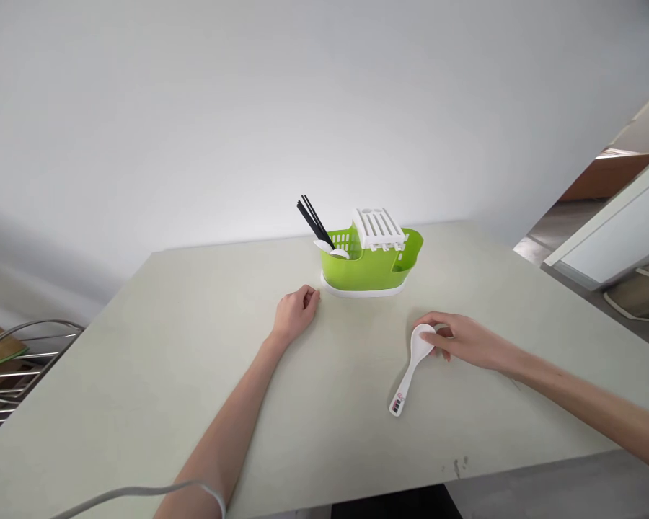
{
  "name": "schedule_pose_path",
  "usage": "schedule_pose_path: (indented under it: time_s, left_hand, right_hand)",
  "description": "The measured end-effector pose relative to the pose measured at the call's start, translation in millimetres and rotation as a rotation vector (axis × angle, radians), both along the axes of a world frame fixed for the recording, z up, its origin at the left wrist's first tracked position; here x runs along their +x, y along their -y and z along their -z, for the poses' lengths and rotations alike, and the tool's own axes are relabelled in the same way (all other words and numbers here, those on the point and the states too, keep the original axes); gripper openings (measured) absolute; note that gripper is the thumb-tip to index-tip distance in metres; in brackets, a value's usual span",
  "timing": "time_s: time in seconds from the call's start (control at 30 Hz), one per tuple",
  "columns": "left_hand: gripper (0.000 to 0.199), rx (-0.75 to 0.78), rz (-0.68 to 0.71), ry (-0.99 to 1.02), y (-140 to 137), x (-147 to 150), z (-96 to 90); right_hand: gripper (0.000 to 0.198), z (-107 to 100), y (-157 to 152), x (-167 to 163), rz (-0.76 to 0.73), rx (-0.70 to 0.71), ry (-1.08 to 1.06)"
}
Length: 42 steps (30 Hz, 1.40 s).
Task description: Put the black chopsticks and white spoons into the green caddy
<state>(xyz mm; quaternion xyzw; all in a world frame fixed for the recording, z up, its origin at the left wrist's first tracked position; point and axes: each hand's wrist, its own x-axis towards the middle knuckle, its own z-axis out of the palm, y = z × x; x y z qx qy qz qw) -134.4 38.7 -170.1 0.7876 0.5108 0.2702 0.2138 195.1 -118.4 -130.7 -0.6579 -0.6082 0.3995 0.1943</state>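
My right hand (454,339) grips a white spoon (407,382) by its bowl, thumb on top and fingers curled round the far edge. The spoon's handle, with a small printed mark at its end, points toward the table's front edge. My left hand (297,311) rests loosely closed on the table, just in front of a green utensil basket (360,272); whether anything is inside those fingers is hidden. The basket stands on a white base and carries a white slotted rack (379,229). Black chopsticks (314,222) and two white spoon ends (340,254) stick out of its left side.
The pale table (184,360) meets a white wall (249,122) at the back. A grey cable (140,491) crosses my left forearm. A metal rack (21,367) stands beyond the table's left edge, and a white panel (621,231) is off to the right.
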Motion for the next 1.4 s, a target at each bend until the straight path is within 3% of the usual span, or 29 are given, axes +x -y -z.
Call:
schedule_pose_path:
  time_s: [0.17, 0.37, 0.5, 0.6, 0.8, 1.0, 1.13, 1.4]
  left_hand:
    - [0.029, -0.005, 0.001, -0.001, 0.6, 0.4, -0.2]
    - [0.029, 0.040, 0.007, -0.001, 2.2, -0.1, 0.4]
    - [0.024, 0.421, 0.011, 0.014, 12.4, 4.5, -4.3]
    - [0.023, 0.719, 0.027, 0.014, 26.5, 14.1, -10.4]
    - [0.056, 0.888, 0.151, -0.097, 47.4, 42.7, -23.1]
    - [0.071, 0.884, 0.142, -0.083, 34.9, 62.4, -44.0]
    - [0.070, 0.853, 0.124, -0.061, 24.9, 63.7, -49.8]
    - [0.063, 0.841, 0.091, -0.065, 12.8, 51.0, -51.5]
  right_hand:
    - [0.037, -27.4, 2.8, -15.6, 0.034, 0.047, -0.046]
    - [0.040, -89.2, -1.2, -38.0, 0.211, 0.472, 0.042]
    - [0.032, -124.5, -2.3, -51.8, 0.299, 0.813, 0.134]
    - [0.020, -138.1, -4.1, -57.7, 0.305, 1.082, 0.220]
    - [0.010, -149.9, -14.2, -58.3, 0.227, 1.444, 0.423]
    - [0.017, -156.4, -31.6, -59.6, 0.130, 1.512, 0.455]
    - [0.017, -153.5, -49.4, -65.2, 0.039, 1.522, 0.438]
    - [0.026, -142.4, -68.2, -83.9, -0.016, 1.319, 0.640]
